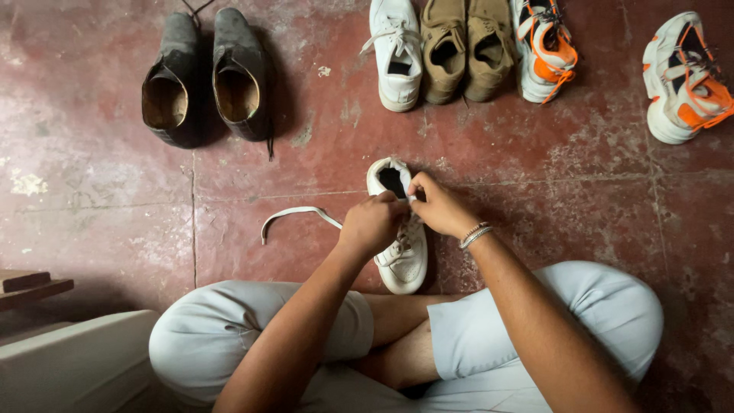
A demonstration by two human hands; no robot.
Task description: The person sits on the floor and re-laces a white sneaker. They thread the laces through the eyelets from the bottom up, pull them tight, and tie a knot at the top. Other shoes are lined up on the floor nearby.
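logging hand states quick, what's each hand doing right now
Left hand: closed, fingers gripping the white lace at the white sneaker.
Right hand: closed, fingers pinching at the sneaker's top near the tongue; what exactly it pinches cannot be told.

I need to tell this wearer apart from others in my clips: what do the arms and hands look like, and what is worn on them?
Both arms are bare with no sleeves or gloves. The right hand has thin bangles, silvery and beaded, at the wrist. The left hand wears nothing.
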